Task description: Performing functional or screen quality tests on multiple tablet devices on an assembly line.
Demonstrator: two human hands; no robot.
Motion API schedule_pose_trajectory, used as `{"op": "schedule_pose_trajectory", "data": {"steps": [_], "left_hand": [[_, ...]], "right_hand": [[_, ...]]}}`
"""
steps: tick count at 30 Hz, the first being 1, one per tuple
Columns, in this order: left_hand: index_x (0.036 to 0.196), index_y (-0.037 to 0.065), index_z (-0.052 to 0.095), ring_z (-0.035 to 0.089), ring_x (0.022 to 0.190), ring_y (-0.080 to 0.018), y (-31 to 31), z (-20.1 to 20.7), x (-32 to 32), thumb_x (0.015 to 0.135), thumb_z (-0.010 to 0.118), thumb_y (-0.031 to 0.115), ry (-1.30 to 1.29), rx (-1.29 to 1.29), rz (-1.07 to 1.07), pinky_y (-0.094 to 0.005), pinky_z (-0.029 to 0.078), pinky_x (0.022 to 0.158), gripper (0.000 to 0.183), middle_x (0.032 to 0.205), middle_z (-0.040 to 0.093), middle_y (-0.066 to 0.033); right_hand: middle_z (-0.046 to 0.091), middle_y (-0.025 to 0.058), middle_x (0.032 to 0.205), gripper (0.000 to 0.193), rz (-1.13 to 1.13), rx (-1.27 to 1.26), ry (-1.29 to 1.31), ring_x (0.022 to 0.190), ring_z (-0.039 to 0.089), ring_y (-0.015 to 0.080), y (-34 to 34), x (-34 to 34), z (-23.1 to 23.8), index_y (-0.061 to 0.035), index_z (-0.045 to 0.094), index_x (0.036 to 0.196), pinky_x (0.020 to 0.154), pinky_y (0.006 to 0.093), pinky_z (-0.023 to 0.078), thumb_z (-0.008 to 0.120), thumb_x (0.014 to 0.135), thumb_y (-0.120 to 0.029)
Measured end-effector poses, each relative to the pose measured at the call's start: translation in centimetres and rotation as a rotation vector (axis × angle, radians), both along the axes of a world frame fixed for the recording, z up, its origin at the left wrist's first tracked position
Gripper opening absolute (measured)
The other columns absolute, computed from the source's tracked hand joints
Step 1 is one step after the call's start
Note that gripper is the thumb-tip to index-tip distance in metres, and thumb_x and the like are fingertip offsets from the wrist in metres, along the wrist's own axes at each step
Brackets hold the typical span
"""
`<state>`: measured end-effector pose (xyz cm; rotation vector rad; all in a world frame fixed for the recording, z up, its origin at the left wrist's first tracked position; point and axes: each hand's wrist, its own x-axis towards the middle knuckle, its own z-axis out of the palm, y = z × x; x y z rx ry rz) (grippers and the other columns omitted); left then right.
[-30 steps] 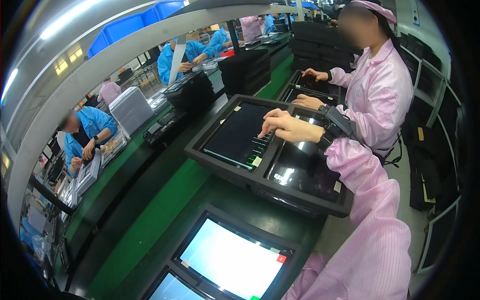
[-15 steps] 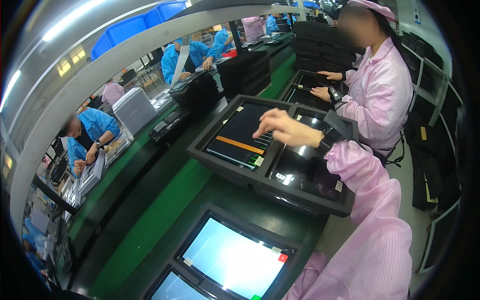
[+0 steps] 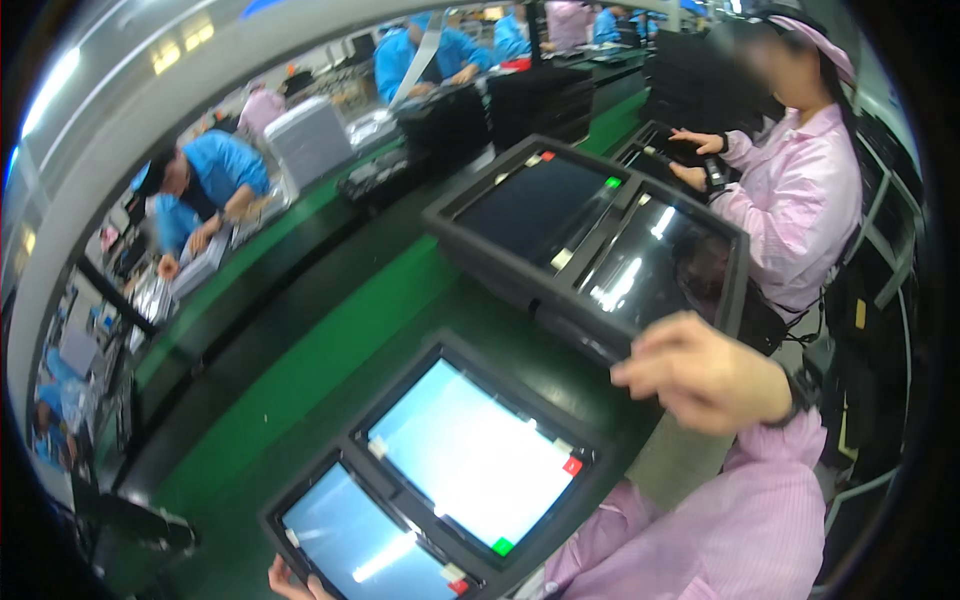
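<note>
My right hand (image 3: pixel 705 372) hovers off the near right corner of the far black tray (image 3: pixel 530 300), its fingers loosely bent and apart, somewhat blurred, with nothing seen in them. Two screens lie side by side in that tray: a dark one (image 3: pixel 540 208) with a red and a green corner mark, and a glossy black one (image 3: pixel 655 260) with reflections. Closer to me, a second black tray (image 3: pixel 385 490) holds a bright white screen (image 3: pixel 470 450) and a pale blue one (image 3: pixel 365 540). My left hand (image 3: pixel 290 582) grips this tray's near left edge; only some fingers show.
A co-worker in pink (image 3: pixel 800 190) stands at the right with both hands over another tray. Across the green-and-black bench (image 3: pixel 330 370), people in blue (image 3: pixel 215 185) work at a parallel line. Stacks of black trays (image 3: pixel 540 105) stand at the back, and a metal rack (image 3: pixel 890 250) at the right.
My right hand has moved back toward me from over the far tray's left screen. That screen's orange band is gone, and coloured corner marks show. My left hand has come into view at the near tray.
</note>
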<state>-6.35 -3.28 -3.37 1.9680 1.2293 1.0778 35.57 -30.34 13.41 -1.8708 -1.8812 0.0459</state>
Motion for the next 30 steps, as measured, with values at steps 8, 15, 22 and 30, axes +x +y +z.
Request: {"op": "schedule_pose_trajectory", "data": {"steps": [8, 15, 22, 30], "left_hand": [[0.123, 0.001, 0.041, 0.041, 0.118, -0.0295, -2.0, 2.6, 1.6, 0.073, 0.052, -0.002, 0.205, 0.057, 0.036, -0.0389, 0.03, 0.102, 0.051, 0.128, 0.044, -0.0157], [0.112, 0.006, 0.049, 0.039, 0.116, -0.033, -7.6, 5.7, 0.2, 0.054, 0.082, 0.012, 0.66, 0.0, -0.328, -0.0426, 0.03, 0.098, 0.067, 0.122, 0.047, -0.0111], [0.111, 0.008, 0.052, 0.039, 0.114, -0.0317, -7.5, 5.8, 1.1, 0.053, 0.084, 0.016, 0.756, -0.04, -0.385, -0.0423, 0.028, 0.096, 0.066, 0.121, 0.047, -0.0086], [0.099, 0.001, 0.053, 0.047, 0.101, -0.0288, -9.9, 3.2, -1.8, 0.075, 0.057, -0.006, 0.369, 0.102, -0.075, -0.0383, 0.037, 0.089, 0.026, 0.101, 0.057, -0.0121]], "right_hand": [[0.057, 0.0079, 0.119, 0.03, -0.086, -0.064, 0.451, 0.113, 0.044, 0.0283, 3.2, -5.8, -12.6, -0.0065, 0.059, 0.103, 0.094, 0.0374, 0.04, 0.067, 0.074, -0.006], [0.047, 0.008, 0.115, 0.045, 0.18, -0.358, 0.047, 0.109, 0.04, 0.0325, 6.9, -7.1, -11.1, -0.0101, 0.054, 0.105, 0.093, 0.0419, 0.035, 0.077, 0.066, -0.016], [0.047, 0.0097, 0.111, 0.042, 0.301, -0.474, -0.015, 0.11, 0.04, 0.0321, 8.6, -7.6, -10.8, -0.0069, 0.055, 0.105, 0.093, 0.0418, 0.036, 0.074, 0.068, -0.012], [0.057, 0.0063, 0.117, 0.032, 0.083, -0.138, 0.375, 0.107, 0.045, 0.0304, 5.5, -8.9, -14.3, -0.0062, 0.056, 0.101, 0.09, 0.0386, 0.039, 0.067, 0.071, -0.003]]}}
